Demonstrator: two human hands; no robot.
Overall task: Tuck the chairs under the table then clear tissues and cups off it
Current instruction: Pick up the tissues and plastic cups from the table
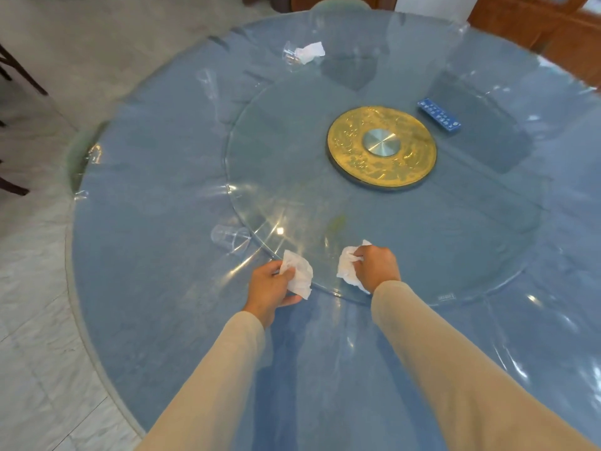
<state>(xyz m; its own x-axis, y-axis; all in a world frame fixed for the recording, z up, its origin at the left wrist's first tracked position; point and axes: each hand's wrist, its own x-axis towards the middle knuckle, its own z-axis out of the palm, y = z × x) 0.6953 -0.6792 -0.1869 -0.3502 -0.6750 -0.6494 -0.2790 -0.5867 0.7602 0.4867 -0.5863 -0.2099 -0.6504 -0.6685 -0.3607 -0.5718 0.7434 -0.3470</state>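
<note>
The round blue table (156,288) has a clear plastic cover. My left hand (268,288) grips a crumpled white tissue (299,275) at the near rim of the glass turntable (292,190). My right hand (377,266) is closed on a second white tissue (348,268) just to the right. A clear plastic cup (229,237) lies on its side left of my left hand. Another clear cup (291,55) and a third tissue (312,51) sit together at the far side. A further clear cup (206,81) stands at the far left, faint.
A gold disc (382,148) marks the turntable's middle, with a blue box (439,113) to its right. Chair backs show at the table's left edge (79,151) and far edge (340,3). Dark chair legs (19,70) stand on the tiled floor at left. Wooden furniture (536,21) lines the far right.
</note>
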